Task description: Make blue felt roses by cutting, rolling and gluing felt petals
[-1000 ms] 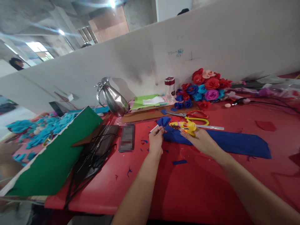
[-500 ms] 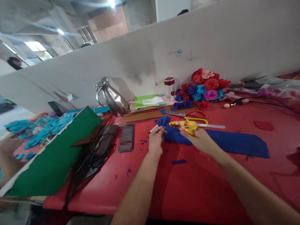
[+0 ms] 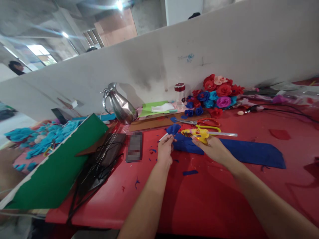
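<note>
My left hand is closed, pinching a blue paper flower near its base; a thin white stick shows beside the fingers. My right hand is wrapped round a yellow glue gun, whose nozzle points left at the flower, a small gap from it. A clear glue stick juts from the gun's back. Beneath both hands lies a long strip of blue paper. Scissors with red and yellow handles rest just behind the gun.
A steel jug, a red-lidded jar and a bunch of paper flowers stand along the wall. A phone and a green board lie left on the red table. Another person's arm shows far left.
The glue gun's nozzle has drawn slightly right, away from the blue flower. Both hands hold the same things as before.
</note>
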